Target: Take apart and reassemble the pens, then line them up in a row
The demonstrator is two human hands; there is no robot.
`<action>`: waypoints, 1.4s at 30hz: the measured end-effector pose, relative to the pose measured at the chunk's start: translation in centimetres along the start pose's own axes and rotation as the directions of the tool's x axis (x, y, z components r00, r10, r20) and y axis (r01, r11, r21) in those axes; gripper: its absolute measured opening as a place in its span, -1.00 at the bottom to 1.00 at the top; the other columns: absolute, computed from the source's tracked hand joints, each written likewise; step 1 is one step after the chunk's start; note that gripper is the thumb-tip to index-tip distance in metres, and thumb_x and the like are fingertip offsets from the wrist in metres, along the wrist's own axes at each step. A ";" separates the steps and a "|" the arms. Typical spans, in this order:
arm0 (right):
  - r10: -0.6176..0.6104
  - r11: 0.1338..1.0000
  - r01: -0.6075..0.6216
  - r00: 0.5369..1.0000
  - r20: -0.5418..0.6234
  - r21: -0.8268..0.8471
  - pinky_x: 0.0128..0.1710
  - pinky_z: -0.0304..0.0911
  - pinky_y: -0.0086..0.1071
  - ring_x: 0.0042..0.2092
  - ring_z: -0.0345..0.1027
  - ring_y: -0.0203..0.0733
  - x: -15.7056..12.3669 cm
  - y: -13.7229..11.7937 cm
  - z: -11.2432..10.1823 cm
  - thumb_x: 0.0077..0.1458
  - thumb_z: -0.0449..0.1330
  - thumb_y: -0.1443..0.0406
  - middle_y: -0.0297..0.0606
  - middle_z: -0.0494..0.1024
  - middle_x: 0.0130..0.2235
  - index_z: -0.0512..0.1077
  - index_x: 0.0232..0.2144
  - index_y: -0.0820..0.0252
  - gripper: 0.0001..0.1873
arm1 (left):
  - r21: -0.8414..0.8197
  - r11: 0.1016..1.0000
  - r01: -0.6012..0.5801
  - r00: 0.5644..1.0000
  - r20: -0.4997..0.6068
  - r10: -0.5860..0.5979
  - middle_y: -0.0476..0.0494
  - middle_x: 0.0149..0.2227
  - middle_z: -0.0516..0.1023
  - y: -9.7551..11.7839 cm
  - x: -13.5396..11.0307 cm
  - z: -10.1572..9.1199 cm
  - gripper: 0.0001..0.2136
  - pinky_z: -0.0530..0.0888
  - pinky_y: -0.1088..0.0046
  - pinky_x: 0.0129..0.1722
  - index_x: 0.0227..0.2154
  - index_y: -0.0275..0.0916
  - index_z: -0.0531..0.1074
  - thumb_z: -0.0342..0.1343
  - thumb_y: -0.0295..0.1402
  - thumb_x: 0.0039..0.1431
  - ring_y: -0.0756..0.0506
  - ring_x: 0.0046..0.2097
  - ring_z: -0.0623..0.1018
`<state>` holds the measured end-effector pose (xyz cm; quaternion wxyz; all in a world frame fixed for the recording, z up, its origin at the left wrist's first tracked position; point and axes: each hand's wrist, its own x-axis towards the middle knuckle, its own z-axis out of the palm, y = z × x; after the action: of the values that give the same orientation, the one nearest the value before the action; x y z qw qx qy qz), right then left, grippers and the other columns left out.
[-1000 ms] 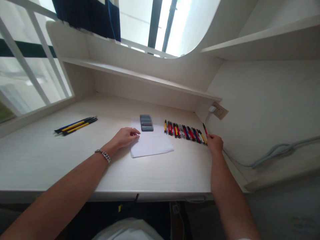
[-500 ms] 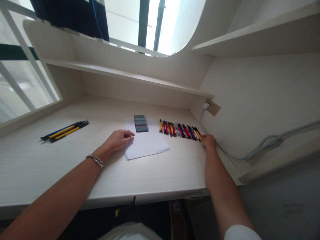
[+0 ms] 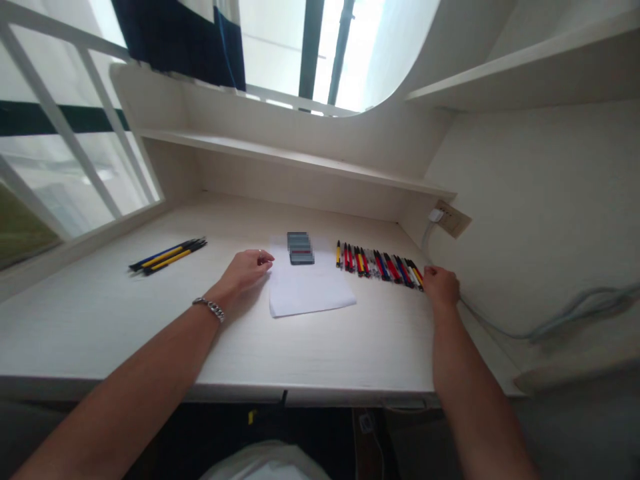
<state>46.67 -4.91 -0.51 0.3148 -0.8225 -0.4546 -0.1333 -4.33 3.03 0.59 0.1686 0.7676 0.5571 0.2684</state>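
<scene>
My left hand (image 3: 247, 268) rests on the desk at the left edge of a white sheet of paper (image 3: 307, 293). Its fingers are loosely bent with a small gap from the thumb, and nothing shows in them. A dark phone (image 3: 301, 249), its screen blurred out, lies on the upper part of the paper. To the right runs a slanting row of pens (image 3: 383, 265) with red, yellow, blue, black and clear barrels, side by side. At its right end my right hand (image 3: 442, 285) is closed by the last pens; whatever its fingers may pinch is hidden.
Several blue and yellow pens (image 3: 169, 257) lie in a bunch at the left of the white desk (image 3: 320, 353). A charger sits in the wall socket (image 3: 453, 220), its grey cable (image 3: 500, 330) trailing right. A low shelf (image 3: 300, 160) spans the back.
The view has turned left, so everything sits further right in the picture. My right hand's fingers look more curled by the row's end. The pens and paper appear otherwise unmoved.
</scene>
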 end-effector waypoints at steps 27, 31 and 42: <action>-0.463 0.845 0.375 0.870 0.172 0.381 -0.13 0.32 -0.21 -0.22 0.50 -0.03 -5.8 -11.8 1.4 0.16 0.07 0.06 -0.09 0.65 -0.19 0.62 -0.24 0.20 -0.58 | 0.398 0.724 0.564 0.826 -0.288 -0.484 -0.39 -0.10 0.61 -10.5 -3.3 -10.7 -0.69 0.43 0.24 -0.32 -0.16 -0.20 0.58 0.03 -0.23 0.15 -0.35 -0.13 0.55; -0.463 0.846 0.371 0.868 0.181 0.382 -0.13 0.34 -0.21 -0.24 0.50 -0.03 -5.9 -11.9 1.4 0.15 0.08 0.05 -0.09 0.65 -0.20 0.62 -0.27 0.18 -0.58 | 0.417 0.712 0.564 0.825 -0.250 -0.507 -0.41 -0.10 0.61 -11.0 -3.2 -10.6 -0.69 0.44 0.24 -0.30 -0.17 -0.21 0.59 0.05 -0.21 0.14 -0.36 -0.12 0.56; -0.493 0.836 0.396 0.846 0.203 0.380 -0.15 0.32 -0.27 -0.20 0.51 -0.05 -6.1 -12.2 1.6 0.18 0.11 0.12 -0.13 0.66 -0.19 0.62 -0.25 0.17 -0.65 | 0.447 0.815 0.369 0.925 -0.092 -0.368 -0.33 -0.19 0.63 -7.2 -2.7 -9.3 -0.74 0.43 0.29 -0.22 -0.31 -0.23 0.61 0.05 -0.24 0.16 -0.30 -0.14 0.58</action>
<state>33.04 -3.22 0.01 0.3346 -0.6399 -0.6917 -0.0039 -16.05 2.42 3.39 0.0319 0.6629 0.7422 0.0931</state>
